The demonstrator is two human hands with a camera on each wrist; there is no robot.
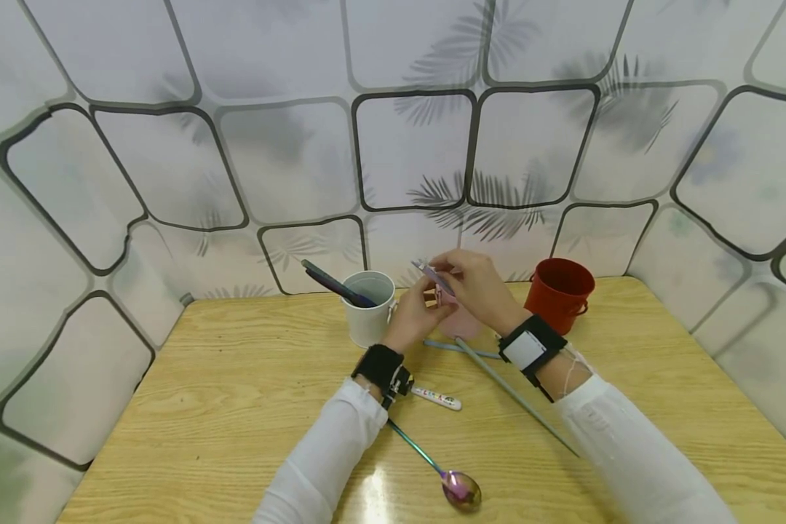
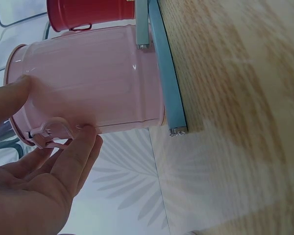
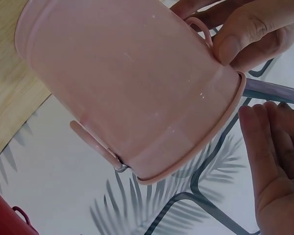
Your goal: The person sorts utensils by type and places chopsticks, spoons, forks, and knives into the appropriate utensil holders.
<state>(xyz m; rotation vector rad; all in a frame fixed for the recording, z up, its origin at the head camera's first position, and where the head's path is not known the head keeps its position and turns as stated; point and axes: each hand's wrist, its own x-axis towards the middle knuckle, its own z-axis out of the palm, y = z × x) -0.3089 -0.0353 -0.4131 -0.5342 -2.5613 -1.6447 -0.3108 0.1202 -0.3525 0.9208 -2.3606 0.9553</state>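
Note:
A pink bucket (image 2: 88,78) stands upright on the table, partly behind the hands in the head view. My left hand (image 1: 414,314) holds it near the rim, thumb on one side and fingers beside the small handle (image 2: 56,128). Above its mouth, my right hand (image 1: 474,287) holds a slim purple-grey stick (image 1: 434,278). In the right wrist view this stick (image 3: 274,91) crosses the bucket's rim close to the right fingertips (image 3: 257,120); its inner end is hidden. Beside the bucket's base lie a blue stick (image 2: 167,73) and a grey-green stick (image 2: 142,27).
Left of the bucket, a white bucket (image 1: 365,320) contains dark sticks (image 1: 334,284). A red bucket (image 1: 553,302) stands at right. Nearer on the wooden table (image 1: 236,407) lie a white patterned marker-like stick (image 1: 437,397) and an iridescent spoon (image 1: 461,490). A patterned curtain (image 1: 288,160) encloses the back.

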